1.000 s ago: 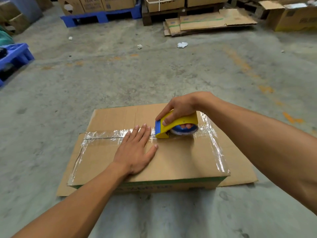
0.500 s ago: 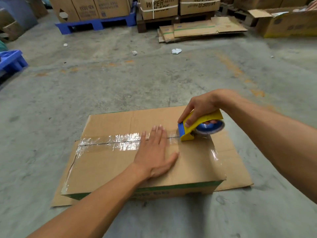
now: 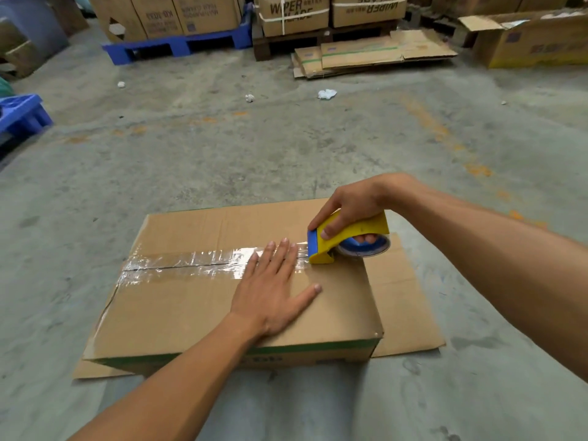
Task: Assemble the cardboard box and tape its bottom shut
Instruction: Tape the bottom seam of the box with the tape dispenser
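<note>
The left hand (image 3: 273,291) lies flat and open on the box (image 3: 191,307), fingers on the tape (image 3: 191,261). The right hand (image 3: 350,208) grips the yellow tape gun (image 3: 337,241) at the box's right end.

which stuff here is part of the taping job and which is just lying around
In use: box, tape gun, tape strip, left hand flat on the box, right hand gripping the tape gun.

Lying about: flat cardboard pile, blue pallet, crumpled paper.
</note>
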A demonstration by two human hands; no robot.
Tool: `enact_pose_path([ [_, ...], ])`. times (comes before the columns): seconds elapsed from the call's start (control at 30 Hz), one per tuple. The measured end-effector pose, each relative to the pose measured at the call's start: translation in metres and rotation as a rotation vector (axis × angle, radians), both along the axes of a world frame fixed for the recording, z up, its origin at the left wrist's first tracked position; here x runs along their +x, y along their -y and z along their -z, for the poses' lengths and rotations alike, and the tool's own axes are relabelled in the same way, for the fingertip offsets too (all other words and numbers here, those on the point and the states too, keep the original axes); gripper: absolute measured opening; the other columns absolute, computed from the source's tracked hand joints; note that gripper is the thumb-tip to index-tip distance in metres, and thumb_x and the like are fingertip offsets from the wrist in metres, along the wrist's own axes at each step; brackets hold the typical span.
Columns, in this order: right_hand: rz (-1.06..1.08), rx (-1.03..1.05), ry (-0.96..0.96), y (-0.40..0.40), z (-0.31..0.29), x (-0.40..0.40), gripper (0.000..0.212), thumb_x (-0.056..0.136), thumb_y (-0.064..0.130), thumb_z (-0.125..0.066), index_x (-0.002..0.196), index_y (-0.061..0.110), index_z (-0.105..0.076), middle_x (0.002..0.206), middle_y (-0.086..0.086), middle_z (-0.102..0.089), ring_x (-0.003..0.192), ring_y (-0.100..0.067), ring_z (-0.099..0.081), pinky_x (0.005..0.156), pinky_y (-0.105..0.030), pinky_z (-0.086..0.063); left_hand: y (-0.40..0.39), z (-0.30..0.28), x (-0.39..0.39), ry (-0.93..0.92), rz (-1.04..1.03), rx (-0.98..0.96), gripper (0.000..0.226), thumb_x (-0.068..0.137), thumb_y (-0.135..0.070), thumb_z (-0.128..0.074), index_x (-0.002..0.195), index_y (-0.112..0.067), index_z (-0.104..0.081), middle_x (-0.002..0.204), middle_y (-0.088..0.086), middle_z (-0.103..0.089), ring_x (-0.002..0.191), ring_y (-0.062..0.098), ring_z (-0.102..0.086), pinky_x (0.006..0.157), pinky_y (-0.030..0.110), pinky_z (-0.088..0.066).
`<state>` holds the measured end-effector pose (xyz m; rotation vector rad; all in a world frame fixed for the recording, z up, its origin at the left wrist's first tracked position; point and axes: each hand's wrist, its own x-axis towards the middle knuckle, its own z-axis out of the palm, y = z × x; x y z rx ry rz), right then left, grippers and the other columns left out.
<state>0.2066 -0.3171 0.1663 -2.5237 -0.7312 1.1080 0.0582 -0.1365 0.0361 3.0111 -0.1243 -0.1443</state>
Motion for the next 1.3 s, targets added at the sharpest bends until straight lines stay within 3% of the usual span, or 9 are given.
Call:
enact_pose_path([
  [0.2,-0.023,0.058,-0.058,-0.021,0.005,-0.005,0.039,0.091,0.035,-0.067,0.130,0.041,-0.062,0.056,-0.001,-0.069,0.048,-0.021,-0.063,0.050,-0.025,-0.055,-0.030,-0.001,-0.012,0.004,-0.028,0.006,0.088,0.083,-0.081,-0.010,0.155,-0.033,0.008,0.162,-0.013,0.014,0.149,0.009,0.015,0.122,0.040,0.003],
  [0.33,0.018,0.041,-0.078,0.007,0.003,0.000,0.038,0.087,0.034,-0.073,0.124,0.044,-0.066,0.070,-0.011,-0.070,0.052,-0.024,-0.063,0.053,-0.029,-0.057,-0.032,0.002,-0.012,0.000,-0.030,-0.003,0.089,0.081,-0.081,-0.008,0.155,-0.034,0.007,0.162,-0.014,0.012,0.149,0.008,0.014,0.122,0.039,0.002],
  [0.43,0.096,0.030,-0.098,0.042,0.000,0.007,0.034,0.086,0.034,-0.075,0.116,0.047,-0.069,0.096,-0.023,-0.072,0.057,-0.022,-0.065,0.054,-0.030,-0.057,-0.032,0.001,-0.012,-0.006,-0.026,-0.006,0.090,0.080,-0.082,-0.006,0.155,-0.033,0.008,0.162,-0.013,0.013,0.148,0.008,0.015,0.122,0.040,0.003],
  [0.53,0.117,0.011,-0.094,0.059,0.005,0.007,0.033,0.085,0.038,-0.074,0.115,0.051,-0.069,0.107,-0.023,-0.071,0.060,-0.023,-0.066,0.055,-0.030,-0.057,-0.030,-0.001,-0.012,-0.006,-0.016,0.003,0.090,0.081,-0.081,-0.005,0.155,-0.031,0.009,0.162,-0.012,0.015,0.148,0.010,0.017,0.122,0.041,0.005],
  [0.63,0.098,-0.024,-0.038,0.052,0.007,0.008,0.031,0.084,0.040,-0.075,0.113,0.051,-0.070,0.104,-0.020,-0.072,0.055,-0.020,-0.065,0.053,-0.028,-0.057,-0.021,-0.003,-0.013,-0.022,-0.054,0.018,0.090,0.083,-0.076,-0.006,0.155,-0.025,0.011,0.162,-0.006,0.019,0.148,0.018,0.022,0.120,0.048,0.009],
  [0.8,0.083,-0.075,0.002,0.042,0.001,0.009,0.031,0.088,0.038,-0.071,0.118,0.044,-0.069,0.071,-0.011,-0.068,0.046,-0.020,-0.060,0.048,-0.024,-0.053,0.035,-0.016,0.003,-0.004,0.091,-0.047,0.089,0.090,-0.071,-0.019,0.155,-0.019,0.011,0.162,-0.002,0.018,0.147,0.019,0.024,0.119,0.049,0.011],
  [1.03,0.079,-0.055,-0.002,0.048,0.007,0.010,0.033,0.086,0.044,-0.071,0.118,0.050,-0.067,0.104,-0.020,-0.072,0.054,-0.020,-0.065,0.051,-0.026,-0.056,0.062,0.002,0.019,-0.031,0.060,-0.057,0.093,0.084,-0.074,-0.013,0.155,-0.020,0.010,0.163,-0.004,0.015,0.149,0.018,0.019,0.120,0.049,0.007],
  [1.3,0.081,0.108,-0.102,0.029,0.010,0.003,0.037,0.087,0.037,-0.072,0.124,0.044,-0.066,0.085,-0.004,-0.073,0.057,-0.020,-0.064,0.054,-0.030,-0.057,0.018,0.002,0.013,0.003,0.031,-0.002,0.083,0.087,-0.067,-0.014,0.155,-0.025,0.010,0.163,-0.008,0.013,0.150,0.016,0.016,0.120,0.049,0.004],
])
